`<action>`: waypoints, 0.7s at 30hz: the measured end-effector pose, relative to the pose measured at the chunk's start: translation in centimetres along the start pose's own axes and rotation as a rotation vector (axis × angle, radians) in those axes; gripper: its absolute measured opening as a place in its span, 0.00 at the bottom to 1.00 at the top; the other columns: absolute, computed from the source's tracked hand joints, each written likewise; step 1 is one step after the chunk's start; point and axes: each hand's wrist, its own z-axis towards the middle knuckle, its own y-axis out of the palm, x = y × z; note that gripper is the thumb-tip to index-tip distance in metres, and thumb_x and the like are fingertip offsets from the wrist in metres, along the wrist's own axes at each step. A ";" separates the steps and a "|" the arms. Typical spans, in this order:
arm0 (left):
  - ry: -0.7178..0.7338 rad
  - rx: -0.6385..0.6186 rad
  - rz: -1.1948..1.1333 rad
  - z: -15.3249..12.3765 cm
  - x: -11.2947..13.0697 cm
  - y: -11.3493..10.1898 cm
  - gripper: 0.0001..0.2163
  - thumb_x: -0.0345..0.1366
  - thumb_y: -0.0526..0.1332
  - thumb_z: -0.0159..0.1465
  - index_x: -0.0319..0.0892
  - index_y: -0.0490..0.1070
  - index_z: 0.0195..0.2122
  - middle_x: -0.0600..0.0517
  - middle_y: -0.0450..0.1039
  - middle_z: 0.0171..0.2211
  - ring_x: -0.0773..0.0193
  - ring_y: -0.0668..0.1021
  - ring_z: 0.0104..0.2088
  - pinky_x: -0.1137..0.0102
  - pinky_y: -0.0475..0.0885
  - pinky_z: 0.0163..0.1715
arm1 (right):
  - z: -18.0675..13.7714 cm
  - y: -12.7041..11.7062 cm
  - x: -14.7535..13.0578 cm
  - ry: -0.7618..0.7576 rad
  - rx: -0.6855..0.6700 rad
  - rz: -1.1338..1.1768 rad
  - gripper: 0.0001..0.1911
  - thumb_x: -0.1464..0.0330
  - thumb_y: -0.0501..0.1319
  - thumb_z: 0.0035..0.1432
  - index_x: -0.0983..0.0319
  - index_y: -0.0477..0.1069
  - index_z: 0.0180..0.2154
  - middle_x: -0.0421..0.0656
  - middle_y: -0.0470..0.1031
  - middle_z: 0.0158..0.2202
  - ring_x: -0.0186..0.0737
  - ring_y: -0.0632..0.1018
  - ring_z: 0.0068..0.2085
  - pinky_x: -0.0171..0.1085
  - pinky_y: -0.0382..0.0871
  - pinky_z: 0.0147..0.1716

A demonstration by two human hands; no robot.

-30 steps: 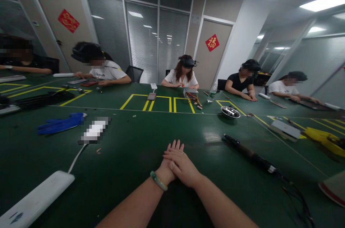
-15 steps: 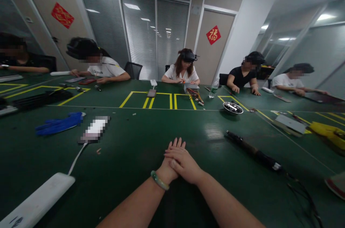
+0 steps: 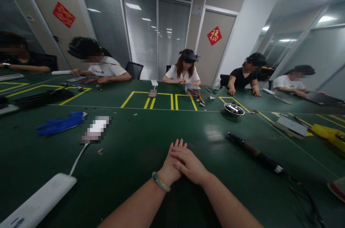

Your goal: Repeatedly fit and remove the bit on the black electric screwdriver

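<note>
My left hand (image 3: pixel 169 170) rests on the green table (image 3: pixel 129 170), its fingers stretched out forward. A green bangle (image 3: pixel 161 182) circles that wrist. Across its back lies my right hand (image 3: pixel 192 165), fingers extended and flat, with a ring on one finger. Neither hand holds any object. To their right lies a dark pen-shaped power tool (image 3: pixel 254 153) with a cable, apart from the hands. On the left, a phone (image 3: pixel 96 129), its screen blurred out, is joined by a white cable to a long white power bank or similar block (image 3: pixel 40 199).
A blue glove (image 3: pixel 61 123) lies at the left. Beyond my hands stand a metal bowl (image 3: pixel 234 109), a plastic bottle (image 3: pixel 215 89) and a grey box with coloured wires (image 3: pixel 192 87). Several people with headgear sit along the far side. A yellow item (image 3: pixel 329 135) lies far right.
My right hand has slid slightly to the right across my left hand, its fingertips drawn back a little. The view has shifted a touch.
</note>
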 end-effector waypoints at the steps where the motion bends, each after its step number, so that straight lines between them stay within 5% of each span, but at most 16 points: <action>1: -0.001 0.006 -0.028 -0.1 -0.1 -0.5 0.26 0.41 0.48 0.69 0.42 0.49 0.68 0.43 0.44 0.69 0.48 0.47 0.68 0.49 0.46 0.65 | -0.4 -1.0 0.9 0.054 0.069 -0.038 0.23 0.59 0.54 0.64 0.54 0.65 0.59 0.45 0.61 0.64 0.44 0.62 0.63 0.48 0.56 0.61; 7: -0.043 -0.008 -0.162 -0.3 -0.2 -2.4 0.29 0.52 0.40 0.70 0.43 0.50 0.67 0.46 0.45 0.69 0.51 0.48 0.68 0.51 0.49 0.65 | -8.5 -10.0 9.8 0.644 0.824 -0.585 0.27 0.55 0.48 0.65 0.63 0.67 0.58 0.53 0.55 0.66 0.54 0.57 0.65 0.54 0.54 0.60; 10: -0.057 -0.027 -0.167 -0.1 -0.1 -2.3 0.30 0.54 0.40 0.70 0.43 0.51 0.67 0.47 0.44 0.69 0.51 0.47 0.68 0.51 0.48 0.66 | -16.1 -13.7 14.0 0.965 0.987 -0.831 0.26 0.56 0.45 0.65 0.60 0.71 0.55 0.51 0.61 0.63 0.56 0.59 0.64 0.54 0.54 0.59; 13: -0.062 -0.027 -0.164 0.0 -0.2 -2.1 0.30 0.54 0.40 0.70 0.42 0.51 0.67 0.46 0.43 0.69 0.51 0.46 0.69 0.50 0.46 0.66 | -22.8 -16.0 17.1 1.230 0.854 -0.827 0.29 0.53 0.44 0.63 0.61 0.76 0.48 0.57 0.72 0.53 0.63 0.69 0.56 0.58 0.63 0.50; 16: -0.053 -0.042 -0.181 0.0 -0.2 -2.3 0.30 0.54 0.41 0.70 0.42 0.50 0.68 0.47 0.42 0.69 0.50 0.45 0.69 0.50 0.46 0.66 | -25.5 -17.1 18.7 1.440 0.649 -0.637 0.37 0.47 0.41 0.61 0.65 0.79 0.43 0.64 0.76 0.42 0.68 0.76 0.43 0.57 0.69 0.33; 21: -0.063 -0.062 -0.203 -0.2 0.1 -2.9 0.30 0.53 0.42 0.70 0.43 0.50 0.67 0.47 0.43 0.69 0.51 0.45 0.69 0.50 0.47 0.66 | -23.0 -16.8 18.5 1.312 0.512 -0.721 0.36 0.46 0.38 0.61 0.59 0.78 0.43 0.55 0.74 0.49 0.61 0.76 0.47 0.51 0.70 0.37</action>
